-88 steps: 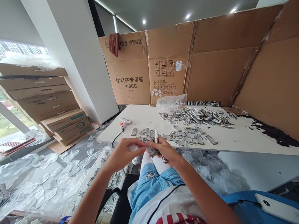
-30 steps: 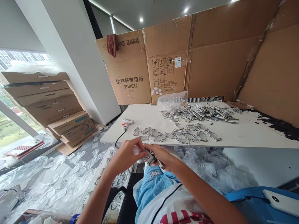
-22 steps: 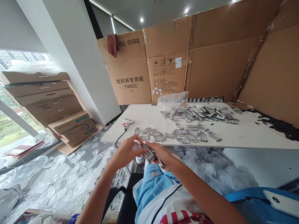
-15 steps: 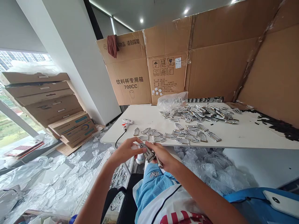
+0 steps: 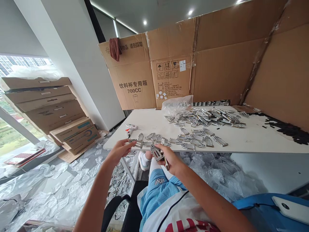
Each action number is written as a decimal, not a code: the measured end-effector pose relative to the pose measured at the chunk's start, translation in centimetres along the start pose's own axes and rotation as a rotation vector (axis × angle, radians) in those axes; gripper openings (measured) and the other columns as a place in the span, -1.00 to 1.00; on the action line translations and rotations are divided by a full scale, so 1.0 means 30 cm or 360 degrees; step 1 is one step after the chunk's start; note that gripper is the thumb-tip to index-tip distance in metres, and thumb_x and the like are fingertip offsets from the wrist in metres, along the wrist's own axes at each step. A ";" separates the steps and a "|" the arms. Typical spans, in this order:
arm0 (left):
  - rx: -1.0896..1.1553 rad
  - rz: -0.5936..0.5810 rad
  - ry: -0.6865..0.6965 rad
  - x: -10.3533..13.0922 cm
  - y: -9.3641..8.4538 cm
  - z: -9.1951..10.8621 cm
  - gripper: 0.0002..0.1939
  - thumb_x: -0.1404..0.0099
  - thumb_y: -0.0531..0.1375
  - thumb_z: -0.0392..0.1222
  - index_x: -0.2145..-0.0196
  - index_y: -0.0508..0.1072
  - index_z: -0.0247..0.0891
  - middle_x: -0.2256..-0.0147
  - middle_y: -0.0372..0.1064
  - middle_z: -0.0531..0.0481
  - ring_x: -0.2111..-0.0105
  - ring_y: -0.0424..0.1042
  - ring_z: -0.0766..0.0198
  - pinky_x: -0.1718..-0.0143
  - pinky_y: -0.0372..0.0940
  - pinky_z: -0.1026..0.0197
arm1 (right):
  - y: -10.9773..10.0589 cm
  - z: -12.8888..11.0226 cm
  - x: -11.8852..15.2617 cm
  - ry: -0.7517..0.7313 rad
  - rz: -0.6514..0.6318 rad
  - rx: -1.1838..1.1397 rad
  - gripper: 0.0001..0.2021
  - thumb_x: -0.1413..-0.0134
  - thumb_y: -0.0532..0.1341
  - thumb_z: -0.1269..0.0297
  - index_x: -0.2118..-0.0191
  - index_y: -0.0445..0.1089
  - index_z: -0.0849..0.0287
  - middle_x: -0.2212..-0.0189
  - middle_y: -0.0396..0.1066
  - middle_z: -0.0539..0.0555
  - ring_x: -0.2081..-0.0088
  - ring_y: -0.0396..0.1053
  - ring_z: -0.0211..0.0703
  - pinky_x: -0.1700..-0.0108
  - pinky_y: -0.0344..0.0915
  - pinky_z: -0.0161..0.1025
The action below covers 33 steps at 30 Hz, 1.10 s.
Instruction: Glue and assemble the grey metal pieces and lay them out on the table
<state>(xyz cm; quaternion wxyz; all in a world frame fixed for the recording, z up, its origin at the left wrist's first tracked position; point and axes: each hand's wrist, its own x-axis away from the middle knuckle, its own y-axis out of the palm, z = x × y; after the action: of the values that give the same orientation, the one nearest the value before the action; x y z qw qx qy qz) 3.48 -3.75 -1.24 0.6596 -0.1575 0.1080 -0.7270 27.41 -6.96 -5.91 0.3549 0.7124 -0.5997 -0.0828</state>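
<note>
Left hand [image 5: 120, 149]: thumb and fingertips together, pinched on the near end of one metal clip [image 5: 136, 143]; palm turned toward the table, rest of the fingers partly curled.
Clip: held out over the near left edge of the table [image 5: 147, 118], well apart from the bunch; contact with the clips behind it impossible to tell.
Right hand [image 5: 172, 159]: curled and clamped on a small bunch [image 5: 156, 154] of the same clips, thumb along the top; exact count hidden by fingers and overlap.
Bunch: just in front of the table edge, above the knees, one piece pointing downward, another pale one upward.
Near row [image 5: 196, 140]: loose clips lying flat along the front of the table, some overlapping.
Big pile [image 5: 209, 116]: heaped behind the row, toward the right, beside a clear bag [image 5: 178, 105].
Glue gun [image 5: 131, 129]: on its side at the table's left end, near the left hand.
Black strips [image 5: 289, 130]: scattered at the far right of the table.
Backdrop: cardboard [image 5: 217, 64] standing behind the table, brown cloth [image 5: 115, 49] draped over its top left.
Floor: clear wrappers [image 5: 36, 190] spread at left, more clips [image 5: 120, 180] below the table.
</note>
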 end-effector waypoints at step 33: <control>0.1386 -0.0242 -0.0440 0.003 0.202 0.014 -0.84 -0.33 0.14 -0.28 0.40 0.22 -0.22 0.57 0.03 0.22 0.76 -0.12 0.54 0.80 -0.16 0.45 | -0.014 0.009 -0.020 -0.0011 -0.0078 0.0026 -0.68 -0.05 0.43 0.06 0.36 0.34 0.14 0.53 0.37 -0.04 0.59 0.13 -0.37 0.64 -0.11 -0.40</control>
<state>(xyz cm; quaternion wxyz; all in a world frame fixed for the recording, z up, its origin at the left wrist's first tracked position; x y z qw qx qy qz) 9.23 -4.48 -3.06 0.6174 0.0311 -0.3082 -0.7231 27.43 -6.53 -6.55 0.3449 0.7294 -0.5840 -0.0892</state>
